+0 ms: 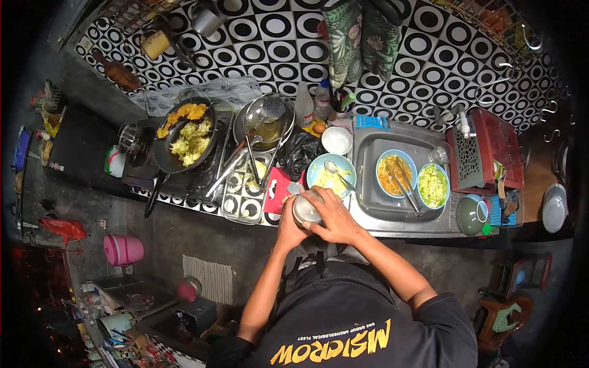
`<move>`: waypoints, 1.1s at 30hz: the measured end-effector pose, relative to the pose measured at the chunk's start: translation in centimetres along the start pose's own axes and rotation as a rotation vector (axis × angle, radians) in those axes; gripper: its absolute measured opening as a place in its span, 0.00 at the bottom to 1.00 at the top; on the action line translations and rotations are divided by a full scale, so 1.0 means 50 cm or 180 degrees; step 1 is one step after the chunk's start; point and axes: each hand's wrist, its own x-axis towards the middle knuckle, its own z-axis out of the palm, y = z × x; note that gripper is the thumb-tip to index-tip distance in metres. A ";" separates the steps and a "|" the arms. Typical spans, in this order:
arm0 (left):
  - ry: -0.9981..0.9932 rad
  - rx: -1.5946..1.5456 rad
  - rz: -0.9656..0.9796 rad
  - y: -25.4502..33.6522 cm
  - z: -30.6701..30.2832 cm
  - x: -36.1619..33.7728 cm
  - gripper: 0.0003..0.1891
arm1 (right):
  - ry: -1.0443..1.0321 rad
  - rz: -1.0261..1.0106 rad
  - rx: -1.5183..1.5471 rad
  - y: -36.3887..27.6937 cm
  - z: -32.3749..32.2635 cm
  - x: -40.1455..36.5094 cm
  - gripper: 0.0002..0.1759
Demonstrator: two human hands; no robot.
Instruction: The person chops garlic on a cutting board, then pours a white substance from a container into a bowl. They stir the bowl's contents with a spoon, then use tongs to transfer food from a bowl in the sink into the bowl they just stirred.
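Close to my body, at the counter's front edge, both hands are around a small round container with a pale, greyish top. My left hand wraps its left side. My right hand lies over its right side and rim, fingers curled on it. Whether the top is a lid I cannot make out. Just beyond the hands is a light blue bowl with pale yellow-green food and a spoon. A red and white packet lies left of the hands.
A frying pan with yellow food sits on the stove at left, beside a metal strainer and tongs. In the sink stand two bowls, one of orange strips, one of chopped greens. A white bowl stands behind.
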 end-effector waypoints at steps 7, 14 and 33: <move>-0.0303 -0.0616 -0.0037 0.033 0.022 0.024 0.53 | -0.0245 -0.0138 -0.0236 0.022 -0.054 -0.005 0.47; 0.0054 -0.0150 0.0152 0.067 0.069 0.040 0.52 | 0.0009 0.0392 -0.0442 0.009 -0.065 -0.018 0.45; -0.0837 -0.0919 0.0533 0.195 0.295 0.120 0.66 | 0.0406 0.1646 0.1960 0.211 -0.250 -0.199 0.44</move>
